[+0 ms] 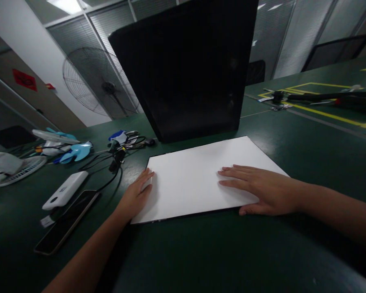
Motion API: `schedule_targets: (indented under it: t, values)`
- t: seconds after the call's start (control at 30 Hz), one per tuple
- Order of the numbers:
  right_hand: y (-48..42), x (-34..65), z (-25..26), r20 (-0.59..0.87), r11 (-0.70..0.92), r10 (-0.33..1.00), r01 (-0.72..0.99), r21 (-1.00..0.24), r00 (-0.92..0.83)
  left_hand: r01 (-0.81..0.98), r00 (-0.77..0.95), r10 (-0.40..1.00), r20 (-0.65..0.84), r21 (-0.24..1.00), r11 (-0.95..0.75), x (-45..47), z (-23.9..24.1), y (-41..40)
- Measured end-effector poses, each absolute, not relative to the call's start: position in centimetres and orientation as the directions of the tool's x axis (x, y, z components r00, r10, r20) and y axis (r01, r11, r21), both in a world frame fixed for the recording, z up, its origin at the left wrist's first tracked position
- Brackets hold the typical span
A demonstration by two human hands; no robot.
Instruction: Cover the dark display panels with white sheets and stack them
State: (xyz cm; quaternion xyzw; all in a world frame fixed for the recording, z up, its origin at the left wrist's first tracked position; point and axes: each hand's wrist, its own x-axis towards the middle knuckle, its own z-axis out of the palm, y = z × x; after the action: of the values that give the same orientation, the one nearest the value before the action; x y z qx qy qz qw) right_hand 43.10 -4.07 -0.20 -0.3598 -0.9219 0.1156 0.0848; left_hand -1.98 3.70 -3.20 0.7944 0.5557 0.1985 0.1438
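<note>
A white rectangular board or sheet (189,179) with a thin dark edge lies flat on the green table (201,252). My left hand (137,194) rests at its left edge, fingertips on the white surface. Across the right part of the sheet lies my right hand (264,188), fingers stretched out and thumb beyond the near edge. Neither hand is wrapped around anything. Just behind the sheet stands a large black panel (195,73), tilted in view; its kind is not clear.
Left of the sheet are a phone (67,224), a white power bank (65,190) and tangled cables (117,156). Farther left lie fan parts with light-blue blades (77,152). Dark tools (326,97) lie at the right by yellow tape. A standing fan (108,87) is behind.
</note>
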Motion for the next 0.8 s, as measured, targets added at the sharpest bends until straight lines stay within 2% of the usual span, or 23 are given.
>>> schedule_targets:
  t: [0.33, 0.5, 0.67, 0.8]
  values:
    - [-4.2, 42.7, -0.1, 0.041, 0.726, 0.676, 0.656, -0.207, -0.736, 0.833, 0.312, 0.941, 0.13, 0.44, -0.336, -1.9, -3.2, 3.8]
    - [-4.3, 42.4, 0.3, 0.148, 0.78, 0.626, 0.616, -0.113, -0.766, 0.834, 0.308, 0.943, 0.128, 0.441, -0.332, -1.9, -3.1, 3.7]
    - [-5.0, 42.0, 0.5, 0.298, 0.861, 0.483, 0.508, 0.008, -0.823, 0.838, 0.306, 0.944, 0.125, 0.435, -0.33, -1.9, -3.1, 3.7]
    - [-5.5, 41.4, 0.6, 0.353, 0.873, 0.416, 0.477, 0.105, -0.838, 0.834, 0.311, 0.942, 0.128, 0.438, -0.335, -1.9, -2.9, 3.6]
